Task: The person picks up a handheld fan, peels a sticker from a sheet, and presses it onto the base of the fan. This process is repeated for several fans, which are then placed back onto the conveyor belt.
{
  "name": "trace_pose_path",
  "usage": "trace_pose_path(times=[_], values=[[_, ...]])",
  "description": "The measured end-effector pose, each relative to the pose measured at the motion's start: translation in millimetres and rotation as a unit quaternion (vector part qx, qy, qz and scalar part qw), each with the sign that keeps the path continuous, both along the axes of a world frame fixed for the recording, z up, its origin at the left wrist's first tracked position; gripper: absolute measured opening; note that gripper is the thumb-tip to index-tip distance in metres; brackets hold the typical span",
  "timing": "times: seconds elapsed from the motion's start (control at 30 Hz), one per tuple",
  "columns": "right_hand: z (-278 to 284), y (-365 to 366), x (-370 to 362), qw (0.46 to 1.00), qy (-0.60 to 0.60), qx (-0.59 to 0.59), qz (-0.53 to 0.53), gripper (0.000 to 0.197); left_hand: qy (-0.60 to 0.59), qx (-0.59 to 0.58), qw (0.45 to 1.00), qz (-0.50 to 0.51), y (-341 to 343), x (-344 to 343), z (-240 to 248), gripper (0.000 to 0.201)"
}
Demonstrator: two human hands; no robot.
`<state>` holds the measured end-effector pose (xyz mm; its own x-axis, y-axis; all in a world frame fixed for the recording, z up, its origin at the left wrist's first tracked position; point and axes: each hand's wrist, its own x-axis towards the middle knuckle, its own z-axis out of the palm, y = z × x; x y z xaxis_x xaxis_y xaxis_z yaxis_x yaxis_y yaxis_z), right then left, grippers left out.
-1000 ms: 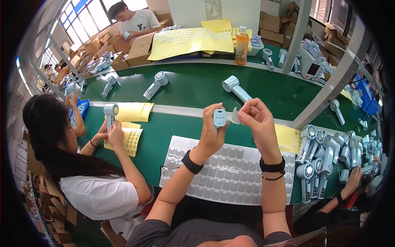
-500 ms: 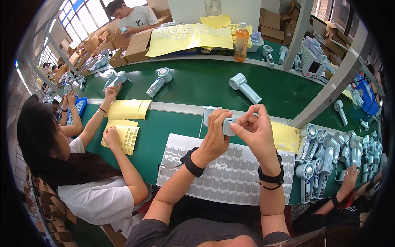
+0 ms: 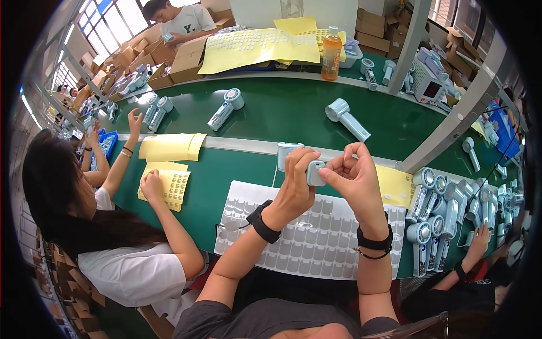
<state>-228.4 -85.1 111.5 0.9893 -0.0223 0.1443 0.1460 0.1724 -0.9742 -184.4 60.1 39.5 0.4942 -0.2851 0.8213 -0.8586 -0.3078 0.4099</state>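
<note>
The left hand [image 3: 296,176] gripped a pale-blue fan [image 3: 315,173]; the right hand [image 3: 354,175] touched its end, grip unclear. A label sheet [image 3: 310,243] lined the bench's [image 3: 210,178] near edge.

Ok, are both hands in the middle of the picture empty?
No, the left hand is wrapped around a light-blue fan, and the right hand has its thumb at the fan's end.

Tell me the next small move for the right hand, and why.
I'd have the right hand press its thumb lightly along the side of the fan: the thumb appears to be at the handle's end already, and the left hand grips the fan, which should steady it. What lies under the thumb is hidden.
</note>
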Motion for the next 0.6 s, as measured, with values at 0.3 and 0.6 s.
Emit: trace_pose_path(times=[0.3,0.6], values=[[-2.4,-1.2,1.2,0.999,0.002,-0.032,-0.007,0.041,-0.003,0.013,1.0,0.004,0.0,-1.0,0.4,0.061],[-2.3,-0.8,2.7,0.999,0.003,-0.052,-0.009,0.04,-0.003,0.013,1.0,0.012,-0.9,-1.2,0.3,0.06]])
